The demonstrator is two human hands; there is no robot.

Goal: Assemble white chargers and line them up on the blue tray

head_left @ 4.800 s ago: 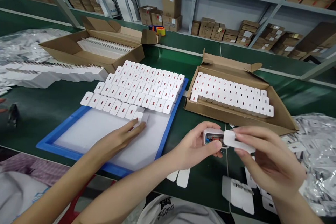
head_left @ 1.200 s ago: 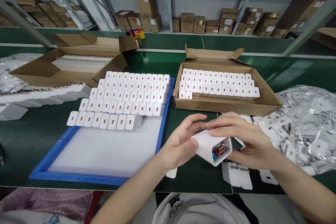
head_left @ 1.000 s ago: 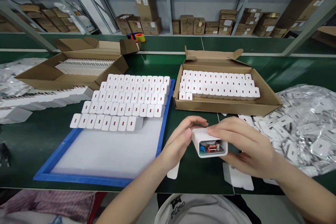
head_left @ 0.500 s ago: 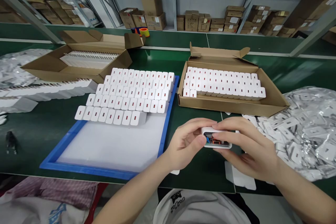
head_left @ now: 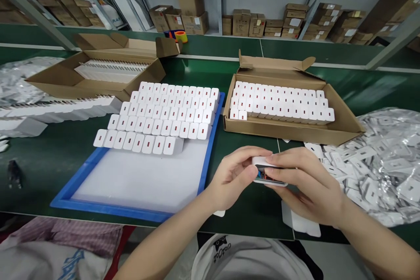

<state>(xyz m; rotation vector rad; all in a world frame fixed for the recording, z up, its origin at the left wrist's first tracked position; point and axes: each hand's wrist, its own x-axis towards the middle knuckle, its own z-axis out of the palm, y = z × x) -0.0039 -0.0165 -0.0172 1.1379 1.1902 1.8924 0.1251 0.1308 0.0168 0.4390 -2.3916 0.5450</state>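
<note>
Between my two hands is a white charger housing (head_left: 261,160), its open end showing a circuit board with blue and orange parts. My left hand (head_left: 231,178) grips its left end between thumb and fingers. My right hand (head_left: 310,183) closes on the right side, with one finger at the opening and others above and below it. Left of my hands, rows of finished-looking white chargers (head_left: 157,127), each with a small red slot, stand on a blue-framed white tray (head_left: 138,179). Under my right hand a few white pieces (head_left: 303,224) lie on the table.
An open carton (head_left: 295,130) of similar chargers stands behind my hands. To the right, a clear bag (head_left: 390,162) spills white end caps. Another open carton (head_left: 75,89) and a row of white housings (head_left: 82,108) are at the left. Boxes line the shelf (head_left: 241,24).
The charger housing has tilted slightly, so less of its inside shows. My right fingers have shifted a little to the left over the opening. The camera view has moved slightly.
</note>
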